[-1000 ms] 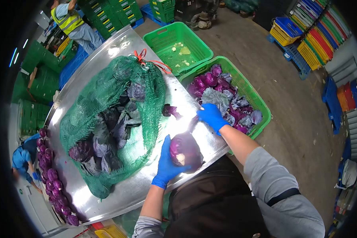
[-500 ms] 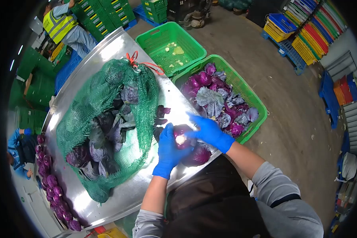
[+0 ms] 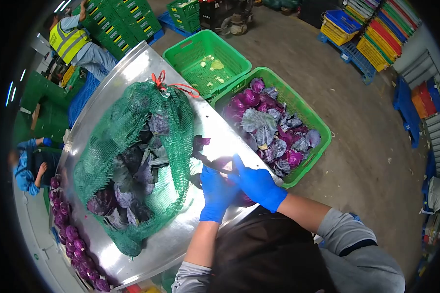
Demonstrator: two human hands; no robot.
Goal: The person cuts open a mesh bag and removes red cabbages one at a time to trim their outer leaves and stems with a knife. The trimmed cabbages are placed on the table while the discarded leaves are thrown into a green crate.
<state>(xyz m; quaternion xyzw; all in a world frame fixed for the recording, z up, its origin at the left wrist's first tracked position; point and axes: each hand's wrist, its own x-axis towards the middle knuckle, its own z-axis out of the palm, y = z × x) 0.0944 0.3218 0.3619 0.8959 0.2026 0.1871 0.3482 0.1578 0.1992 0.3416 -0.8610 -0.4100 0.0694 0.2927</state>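
Observation:
In blue gloves, my left hand point(image 3: 215, 193) and my right hand point(image 3: 260, 186) meet over the metal table's front edge. A red cabbage point(image 3: 222, 162) sits between them, mostly covered by the fingers. My left hand is closed round its near left side, and my right hand grips it from the right. A dark strip point(image 3: 208, 161) runs beside the cabbage towards loose purple leaves point(image 3: 201, 142); its kind is blurred. Under my hands shows part of another red cabbage point(image 3: 245, 199). Left of them lies a green mesh bag point(image 3: 177, 146) holding dark-leaved cabbages point(image 3: 127, 161).
A green crate point(image 3: 305, 171) full of purple leaves stands right of the table point(image 3: 220, 122); a second crate point(image 3: 173, 56) behind it holds scraps. Trimmed red cabbages point(image 3: 71, 232) line the left edge. One person point(image 3: 27, 168) stands there, another in a yellow vest point(image 3: 69, 41) by stacked crates.
My right hand has moved in to the left and closed on the cabbage, hiding its pale cut base. The camera view has shifted slightly.

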